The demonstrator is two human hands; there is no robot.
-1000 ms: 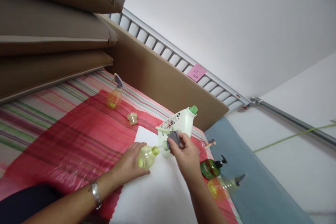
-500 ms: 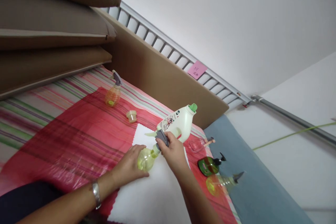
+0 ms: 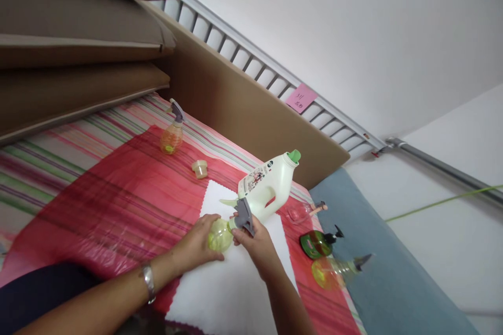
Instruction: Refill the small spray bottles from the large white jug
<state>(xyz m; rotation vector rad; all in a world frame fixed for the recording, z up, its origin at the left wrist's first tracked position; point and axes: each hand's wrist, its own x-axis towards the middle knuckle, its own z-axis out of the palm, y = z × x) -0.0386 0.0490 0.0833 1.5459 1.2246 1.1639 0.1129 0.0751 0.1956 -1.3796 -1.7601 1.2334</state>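
A small yellow-green spray bottle (image 3: 220, 236) with a grey trigger head (image 3: 244, 215) is between my hands, tilted over a white scallop-edged cloth (image 3: 236, 288). My left hand (image 3: 199, 243) wraps round the bottle's body. At the neck, just under the trigger head, the fingers of my right hand (image 3: 253, 243) are closed. Right behind stands a large pale jug (image 3: 281, 183) with its green pouring spout (image 3: 294, 156) uncovered. A cream cap (image 3: 199, 168) lies on the red plastic sheet (image 3: 129, 193) to the left of the jug.
Another spray bottle (image 3: 172, 138) stands at the far left. On the right are a clear pink bottle (image 3: 301, 212), a green pump bottle (image 3: 315, 244) and a yellow spray bottle (image 3: 326, 273). Brown cushions (image 3: 82, 26) are stacked left; a brown board (image 3: 243, 115) runs behind.
My right hand has shifted down from the trigger head to the neck, and the head has turned slightly. My left hand keeps its hold. The view has shifted a little.
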